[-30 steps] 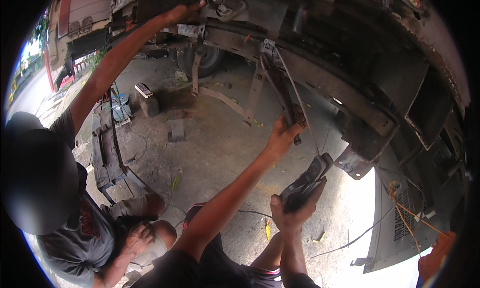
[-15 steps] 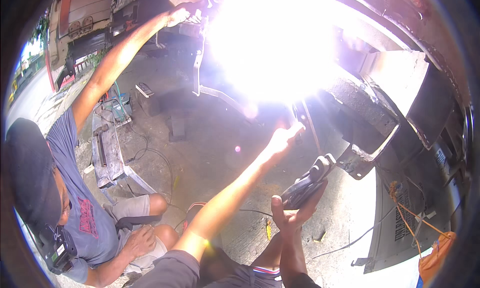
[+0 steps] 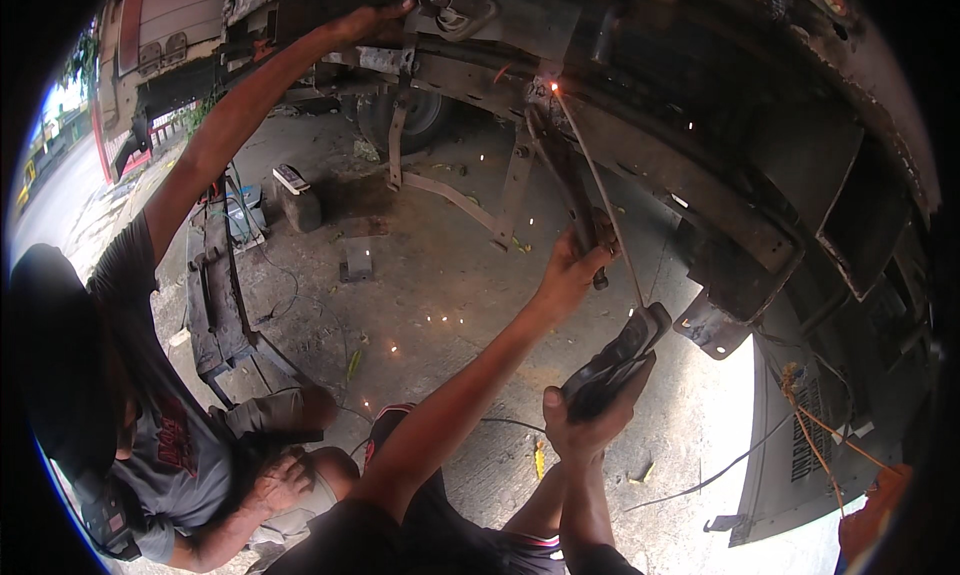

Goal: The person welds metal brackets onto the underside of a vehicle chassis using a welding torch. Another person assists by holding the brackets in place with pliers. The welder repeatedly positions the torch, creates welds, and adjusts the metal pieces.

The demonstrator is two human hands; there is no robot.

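My left hand [image 3: 577,275] is closed round the lower end of dark, long metal pliers [image 3: 562,165], seemingly locking pliers. Their top end reaches the metal frame beam [image 3: 650,150] overhead; whether the jaws clamp it is too dark to tell. In my right hand [image 3: 590,425] is a black welding electrode holder [image 3: 620,365], gripped from below with the thumb on its near side. A thin welding rod [image 3: 600,180] slants up from it, passing right of the pliers. The rod's tip glows orange at a rough weld spot [image 3: 540,90] on the beam.
A co-worker in a dark cap [image 3: 60,305] squats at left, one hand [image 3: 370,23] up at the frame, the other [image 3: 285,480] on the knees. A metal stand [image 3: 215,315], a block [image 3: 357,260], hanging brackets [image 3: 450,190] and a cable [image 3: 700,485] are around. Sparks fall.
The blinding white arc glare has died down to a small glowing point, so the beam, pliers and rod now show. Sparks are scattered in the air. Both my hands keep nearly the same place.
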